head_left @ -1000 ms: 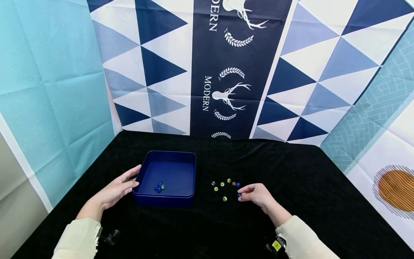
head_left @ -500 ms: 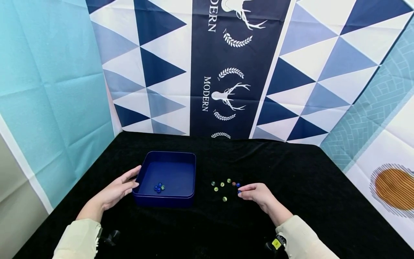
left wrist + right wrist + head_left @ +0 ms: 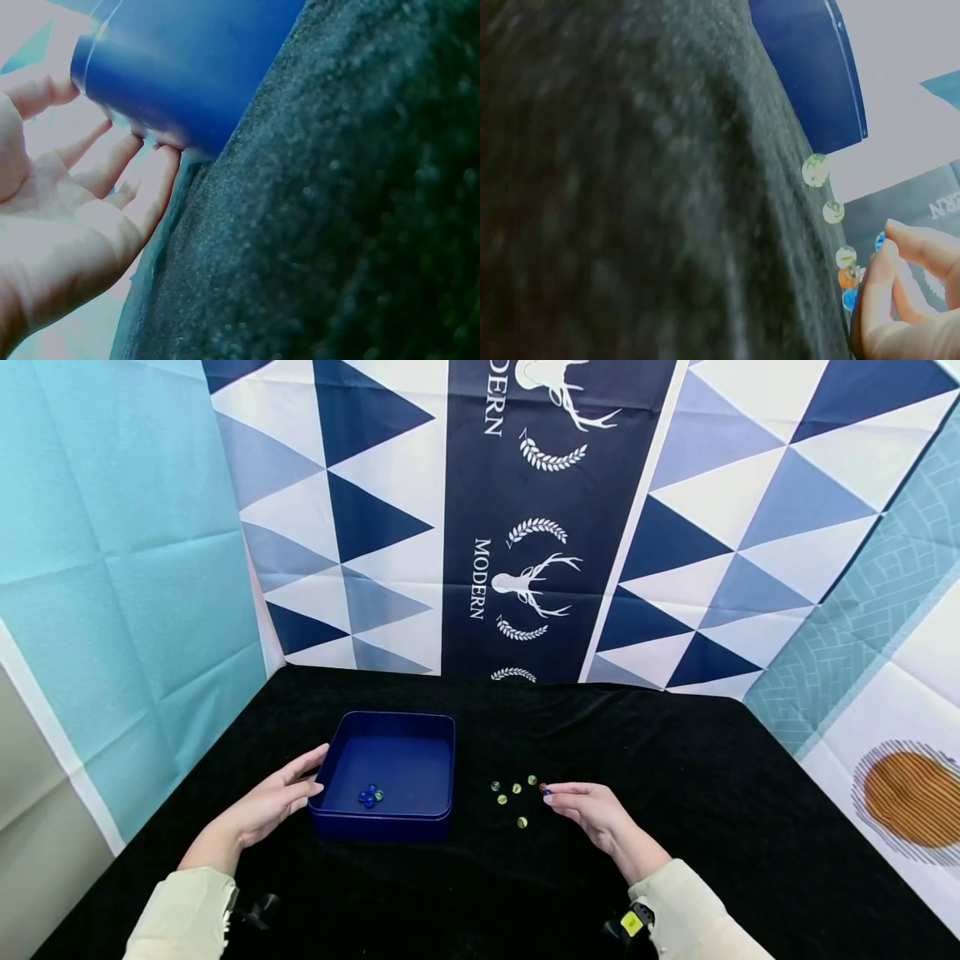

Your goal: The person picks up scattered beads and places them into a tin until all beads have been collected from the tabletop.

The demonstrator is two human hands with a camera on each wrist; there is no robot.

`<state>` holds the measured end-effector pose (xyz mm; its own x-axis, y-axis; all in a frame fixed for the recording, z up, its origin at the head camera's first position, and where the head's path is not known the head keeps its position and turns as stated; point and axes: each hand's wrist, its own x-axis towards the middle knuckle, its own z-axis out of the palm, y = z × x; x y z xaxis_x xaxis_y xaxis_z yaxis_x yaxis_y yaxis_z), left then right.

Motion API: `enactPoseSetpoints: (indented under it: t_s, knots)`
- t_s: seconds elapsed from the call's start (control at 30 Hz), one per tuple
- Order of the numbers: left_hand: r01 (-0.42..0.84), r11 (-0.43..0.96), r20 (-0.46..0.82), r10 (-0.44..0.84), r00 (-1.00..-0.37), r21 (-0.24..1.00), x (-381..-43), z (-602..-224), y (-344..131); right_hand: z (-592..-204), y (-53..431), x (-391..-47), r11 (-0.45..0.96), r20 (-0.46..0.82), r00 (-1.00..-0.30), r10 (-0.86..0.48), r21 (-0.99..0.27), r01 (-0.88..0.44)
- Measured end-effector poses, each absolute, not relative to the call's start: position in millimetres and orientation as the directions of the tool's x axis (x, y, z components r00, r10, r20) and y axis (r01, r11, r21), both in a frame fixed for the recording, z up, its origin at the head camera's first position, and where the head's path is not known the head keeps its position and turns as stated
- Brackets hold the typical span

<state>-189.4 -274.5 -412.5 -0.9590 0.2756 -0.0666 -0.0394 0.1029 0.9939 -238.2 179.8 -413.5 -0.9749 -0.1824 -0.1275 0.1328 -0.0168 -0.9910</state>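
Note:
A square blue box stands on the black cloth, with several blue marbles and a green-patterned one inside near its front. My left hand rests its fingertips against the box's left side, fingers fairly straight; the left wrist view shows them touching the outer wall. Over to the right, my right hand pinches a blue marble between thumb and finger, lifted off the cloth. Close by its fingertips lie an orange-red marble and another blue marble.
Several yellow-green marbles are scattered between the box and the right hand, along with a clear greenish one. Black cloth covers the table. Patterned fabric hangs behind it.
My right hand has gripped the nearer blue marble, raised it and shifted slightly left, over the red and other blue marbles. The left hand and box stay put.

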Motion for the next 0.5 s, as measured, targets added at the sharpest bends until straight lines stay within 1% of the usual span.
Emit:
enactPoseSetpoints:
  t_s: [0.27, 0.5]
  knots:
    - [-0.036, 0.103, -0.063, 0.275, -0.96, 0.994, -191, -413, -274, -410, 163, -240, -0.042, -0.124, -0.986, -0.116, -0.991, 0.13]
    - [-0.034, 0.101, -0.061, 0.277, -0.959, 0.994, -191, -413, -273, -407, 149, -242, -0.061, -0.123, -0.989, -0.086, -0.99, 0.128]
